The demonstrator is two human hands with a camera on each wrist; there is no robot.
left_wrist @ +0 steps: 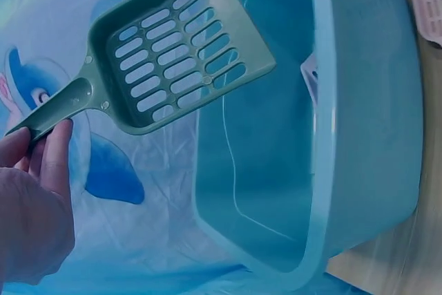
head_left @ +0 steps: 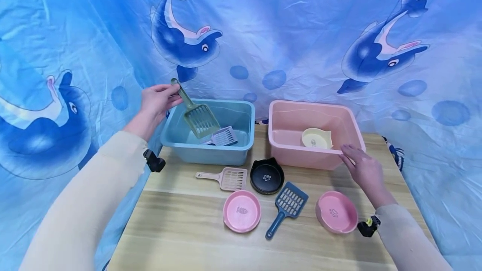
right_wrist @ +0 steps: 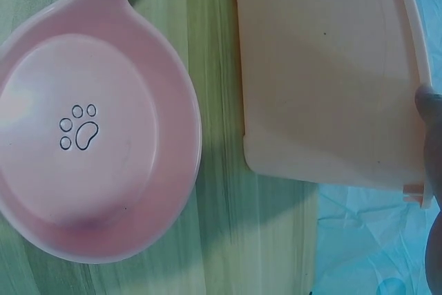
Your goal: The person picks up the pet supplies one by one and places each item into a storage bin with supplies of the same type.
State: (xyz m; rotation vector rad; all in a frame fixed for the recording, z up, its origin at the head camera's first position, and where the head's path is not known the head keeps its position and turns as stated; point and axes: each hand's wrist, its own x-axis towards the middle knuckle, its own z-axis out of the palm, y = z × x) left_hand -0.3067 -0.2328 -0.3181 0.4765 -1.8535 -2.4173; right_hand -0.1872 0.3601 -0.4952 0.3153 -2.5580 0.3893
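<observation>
My left hand [head_left: 160, 98] pinches the handle of a green litter scoop [head_left: 202, 120], its slotted head tilted down over the blue bin [head_left: 211, 155]. A lilac litter scoop [head_left: 224, 136] lies inside that bin. In the left wrist view, the green scoop [left_wrist: 173, 53] is apart from the bin's wall [left_wrist: 373, 115]. My right hand [head_left: 364, 171] rests on the front right rim of the pink bin [head_left: 301, 157], fingers fairly straight. Inside the pink bin sits a cream bowl [head_left: 316, 138]. Below my right hand is a pink paw-print bowl [head_left: 337, 212].
On the wooden table [head_left: 180, 229] lie a pale pink litter scoop [head_left: 227, 178], a black cat-ear bowl [head_left: 267, 177], a pink fish-print bowl [head_left: 242, 211] and a dark blue litter scoop [head_left: 290, 202]. A blue dolphin-print cloth [head_left: 301, 32] hangs behind and beside the table.
</observation>
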